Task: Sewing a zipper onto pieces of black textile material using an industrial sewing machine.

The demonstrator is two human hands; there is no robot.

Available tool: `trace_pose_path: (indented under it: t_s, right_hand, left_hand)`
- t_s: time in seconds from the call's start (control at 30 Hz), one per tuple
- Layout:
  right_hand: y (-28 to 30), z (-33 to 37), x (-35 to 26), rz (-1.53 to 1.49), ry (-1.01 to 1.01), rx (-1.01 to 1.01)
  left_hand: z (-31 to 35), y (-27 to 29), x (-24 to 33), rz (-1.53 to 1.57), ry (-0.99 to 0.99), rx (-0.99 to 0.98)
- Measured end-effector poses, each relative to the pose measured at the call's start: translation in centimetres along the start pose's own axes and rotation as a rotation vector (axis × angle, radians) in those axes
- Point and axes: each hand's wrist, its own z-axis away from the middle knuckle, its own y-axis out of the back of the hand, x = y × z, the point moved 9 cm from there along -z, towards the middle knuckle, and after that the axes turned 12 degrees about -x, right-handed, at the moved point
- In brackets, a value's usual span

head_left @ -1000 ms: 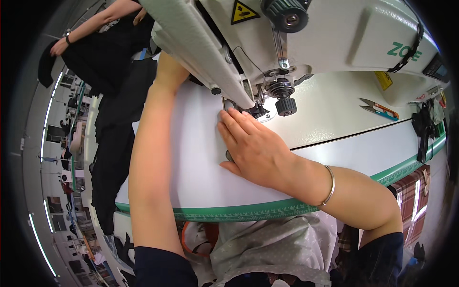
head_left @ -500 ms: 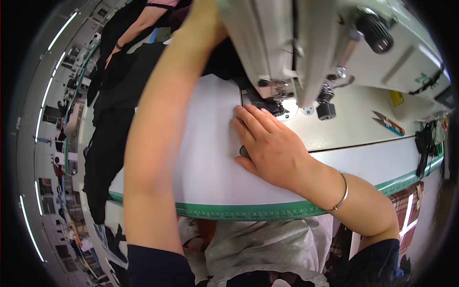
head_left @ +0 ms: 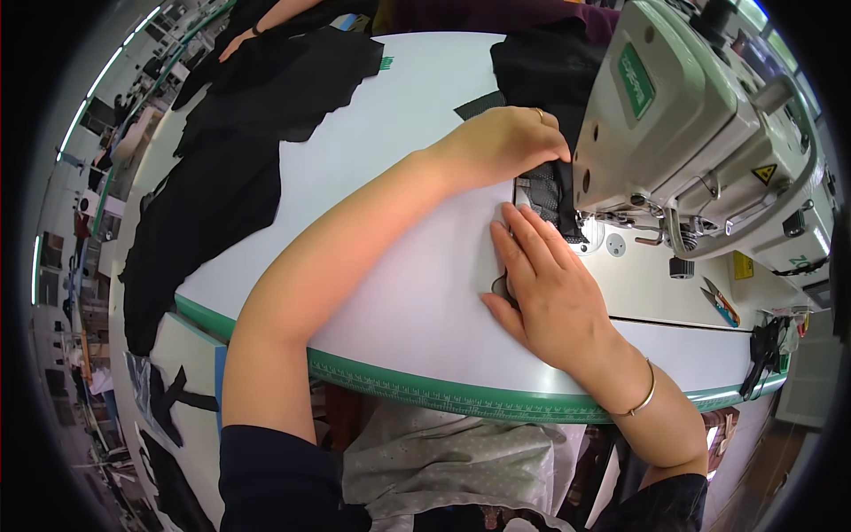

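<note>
Black fabric strip (head_left: 551, 197), narrow w/ a dotted or mesh look, lies on the white table (head_left: 399, 177) right at the foot of the sewing machine (head_left: 700, 133), running from the left hand toward the needle area, where its end slips under the machine head. Left hand (head_left: 505, 142) sits at the far end of the strip, fingers curled down and closed onto the fabric where it meets the machine body; looks like a pinch grip, prob. to keep the piece taut and lined up behind the foot, tho the fingertips are hidden so exact hold can't be told. Right hand (head_left: 545, 293) lies flat, palm down, fingers straight and together, tips just beside the strip's near edge; not gripping anything, pressing on the tabletop, likely acting as a guide/steadying edge so the cloth feeds straight. A small dark thing peeks out under its thumb side, too hidden to name. Thin bangle (head_left: 643, 401) on the right wrist, ring on a left finger. Larger black fabric pieces (head_left: 230, 168) are spread over the table's far-left part & hang off its edge, well apart from the hands, presumably parked as stock. Small snips (head_left: 720, 301) lie to the right of the machine, within reach. Another person's hand (head_left: 244, 37) shows at the top-left, well away.
</note>
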Motion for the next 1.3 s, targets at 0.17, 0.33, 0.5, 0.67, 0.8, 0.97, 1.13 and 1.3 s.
trace_pose_path:
  t_s: [0.17, 0.33, 0.5, 0.67, 0.8, 0.97, 1.13, 1.3]
  right_hand:
    - [0.2, -0.1, -0.1, -0.03, -0.007, -0.004]
    - [0.0, -0.1, 0.0, -0.039, -0.021, -0.014]
    - [0.2, -0.2, -0.3, -0.02, -0.015, -0.023]
    - [0.2, -0.2, -0.2, -0.018, -0.006, -0.019]
    - [1.3, -0.3, -0.6, 0.04, -0.044, 0.015]
    - [0.3, -0.1, 0.1, -0.042, -0.047, 0.009]
    - [0.1, -0.1, 0.1, -0.009, -0.04, -0.009]
    - [0.0, -0.1, 0.1, -0.033, -0.04, -0.014]
  left_hand:
    - [0.0, 0.3, -0.9, -0.018, 0.038, 0.046]
    - [-0.1, 0.6, 0.1, -0.231, -0.177, 0.212]
    - [-2.5, -0.1, -0.9, -0.657, 0.023, 0.123]
    - [-3.6, -1.0, -0.6, -0.801, -0.096, 0.054]
    - [-2.4, -0.1, 0.6, -0.699, -0.259, 0.144]
    - [-0.3, -0.6, 0.8, -0.69, -0.368, 0.011]
    - [0.2, 0.2, 0.4, -0.608, -0.196, -0.007]
    - [-1.8, -0.6, -0.2, -0.754, -0.067, -0.059]
